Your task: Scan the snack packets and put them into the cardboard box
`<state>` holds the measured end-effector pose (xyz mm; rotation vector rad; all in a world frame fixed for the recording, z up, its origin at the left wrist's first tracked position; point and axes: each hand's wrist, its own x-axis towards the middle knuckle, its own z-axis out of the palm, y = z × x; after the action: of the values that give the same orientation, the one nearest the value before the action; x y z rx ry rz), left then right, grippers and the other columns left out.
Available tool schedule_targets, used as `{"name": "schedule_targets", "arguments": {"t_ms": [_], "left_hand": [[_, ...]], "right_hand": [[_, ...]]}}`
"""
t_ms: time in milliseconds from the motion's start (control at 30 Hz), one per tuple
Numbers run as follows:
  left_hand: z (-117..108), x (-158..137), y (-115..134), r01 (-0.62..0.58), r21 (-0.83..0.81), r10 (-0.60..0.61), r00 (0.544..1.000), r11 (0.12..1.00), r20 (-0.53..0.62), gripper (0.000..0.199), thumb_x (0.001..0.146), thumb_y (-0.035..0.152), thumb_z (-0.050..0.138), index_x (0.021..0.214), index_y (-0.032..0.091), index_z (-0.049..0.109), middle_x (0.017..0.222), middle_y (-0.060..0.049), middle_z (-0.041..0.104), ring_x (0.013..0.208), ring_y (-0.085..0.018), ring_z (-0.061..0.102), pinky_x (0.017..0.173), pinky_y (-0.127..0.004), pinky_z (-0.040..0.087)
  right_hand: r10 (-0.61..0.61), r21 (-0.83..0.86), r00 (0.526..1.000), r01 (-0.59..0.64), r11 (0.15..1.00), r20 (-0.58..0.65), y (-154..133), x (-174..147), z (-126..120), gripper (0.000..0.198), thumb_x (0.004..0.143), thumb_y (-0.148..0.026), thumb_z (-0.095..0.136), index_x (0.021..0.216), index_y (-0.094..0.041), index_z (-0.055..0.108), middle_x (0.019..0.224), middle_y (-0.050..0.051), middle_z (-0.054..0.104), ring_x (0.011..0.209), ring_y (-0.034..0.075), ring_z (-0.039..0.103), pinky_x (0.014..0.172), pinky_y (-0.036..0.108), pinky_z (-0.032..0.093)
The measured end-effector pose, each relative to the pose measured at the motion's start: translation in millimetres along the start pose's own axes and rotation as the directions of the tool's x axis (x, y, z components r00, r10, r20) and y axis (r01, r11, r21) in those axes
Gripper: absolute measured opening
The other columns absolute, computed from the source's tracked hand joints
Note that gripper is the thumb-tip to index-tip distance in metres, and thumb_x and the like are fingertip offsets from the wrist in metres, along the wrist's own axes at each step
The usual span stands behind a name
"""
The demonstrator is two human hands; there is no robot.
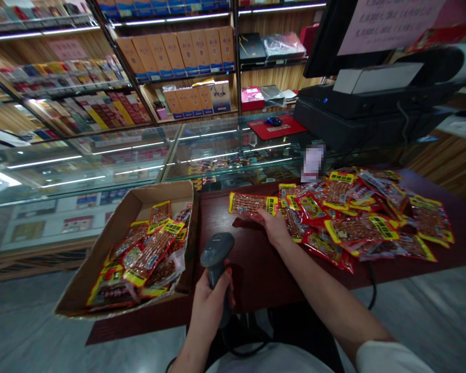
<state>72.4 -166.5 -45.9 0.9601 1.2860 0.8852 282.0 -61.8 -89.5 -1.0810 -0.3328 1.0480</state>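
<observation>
My left hand [209,303] is wrapped round the handle of a dark grey barcode scanner [217,251], its head pointing up and away from me. In my right hand [272,227] is a flat snack packet [252,203] with a red and yellow edge, gripped by its near right corner above the dark red table [252,264]. To the right lies a heap of similar snack packets [357,228]. On the left, an open cardboard box [126,199] holds several more packets [153,254]. My fingertips under the packet are partly hidden.
Beyond the table runs a glass display counter [132,150] with a mouse [272,121] on a red mat [256,129]. A monitor [326,41] and black till [334,114] stand at the back right. Boxed goods fill shelves [174,54] behind. A cable [373,287] hangs off the table's front edge.
</observation>
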Motion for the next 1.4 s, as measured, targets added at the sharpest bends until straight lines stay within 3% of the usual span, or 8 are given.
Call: {"name": "schedule_targets", "arguments": {"t_ms": [367,467,600,833,1033,1167,1267,1400], "left_hand": [[-7,13,-20,0.093,-0.086,-0.094,0.996,0.992,-0.009,0.053,0.071,0.053,0.076,0.106,0.017,0.06,0.055,0.007,0.059,0.038,-0.01,0.05,0.037,-0.02,0.04],[-9,14,-21,0.099,-0.106,-0.099,0.995,0.989,0.002,0.052,0.072,0.053,0.076,0.105,0.017,0.06,0.056,0.007,0.059,0.038,-0.009,0.05,0.037,-0.02,0.04],[-8,14,-22,0.111,-0.112,-0.109,0.994,0.987,0.025,0.053,0.071,0.054,0.076,0.104,0.017,0.06,0.056,0.008,0.058,0.037,-0.009,0.05,0.036,-0.019,0.039],[-7,15,-22,0.115,-0.115,-0.113,0.993,0.987,0.028,0.05,0.071,0.055,0.076,0.1,0.018,0.061,0.055,0.008,0.058,0.036,-0.008,0.049,0.036,-0.019,0.038],[-8,13,-22,0.107,-0.113,-0.105,0.994,0.988,0.027,0.051,0.071,0.055,0.075,0.102,0.017,0.06,0.056,0.008,0.058,0.036,-0.009,0.049,0.036,-0.019,0.039],[-6,11,-17,0.1,-0.096,-0.098,0.995,0.99,0.033,0.049,0.072,0.053,0.074,0.102,0.017,0.06,0.056,0.008,0.058,0.037,-0.009,0.05,0.037,-0.019,0.039],[-5,11,-14,0.109,-0.071,-0.107,0.994,0.992,0.034,0.049,0.073,0.053,0.074,0.103,0.017,0.06,0.056,0.008,0.058,0.037,-0.009,0.051,0.037,-0.018,0.039],[-4,9,-17,0.124,-0.019,-0.124,0.992,0.992,0.019,0.055,0.069,0.056,0.076,0.104,0.016,0.061,0.054,0.008,0.057,0.035,-0.01,0.05,0.035,-0.02,0.039]], "right_hand": [[-0.014,-0.277,0.708,0.294,0.915,0.706,-31,-39,93,0.087,0.071,-0.042,0.083,0.147,-0.03,0.043,0.144,0.01,0.057,0.127,0.027,0.058,0.104,0.046,0.049],[-0.221,-0.635,0.779,0.612,0.471,0.587,-47,-15,41,0.051,0.088,-0.032,0.066,0.137,-0.023,0.058,0.14,0.012,0.06,0.128,0.026,0.056,0.11,0.045,0.041],[-0.439,-0.931,0.821,0.307,-0.198,0.364,-77,5,-48,0.034,0.095,-0.025,0.051,0.124,-0.013,0.065,0.127,0.02,0.064,0.121,0.034,0.055,0.104,0.051,0.04],[-0.43,-0.886,0.874,0.001,-0.464,0.226,-96,1,-96,0.045,0.09,-0.033,0.061,0.13,-0.014,0.059,0.114,0.022,0.064,0.108,0.039,0.06,0.084,0.05,0.049],[-0.497,-0.966,0.828,0.217,-0.141,0.259,-98,5,-81,0.063,0.084,-0.022,0.059,0.145,-0.011,0.046,0.125,0.023,0.061,0.11,0.035,0.062,0.093,0.049,0.049],[-0.415,-0.75,0.866,0.466,0.469,0.279,-82,0,-46,0.036,0.081,-0.031,0.057,0.112,-0.019,0.069,0.106,0.01,0.073,0.102,0.029,0.066,0.095,0.047,0.05],[-0.149,-0.396,0.956,0.243,0.886,0.253,-54,2,-15,0.03,0.072,-0.035,0.064,0.098,-0.021,0.07,0.091,0.004,0.076,0.086,0.025,0.071,0.083,0.041,0.057],[-0.034,-0.183,0.992,0.056,0.981,0.122,-23,16,1,0.036,0.061,-0.034,0.078,0.093,-0.022,0.068,0.087,0.002,0.077,0.079,0.023,0.072,0.075,0.037,0.058]]}}
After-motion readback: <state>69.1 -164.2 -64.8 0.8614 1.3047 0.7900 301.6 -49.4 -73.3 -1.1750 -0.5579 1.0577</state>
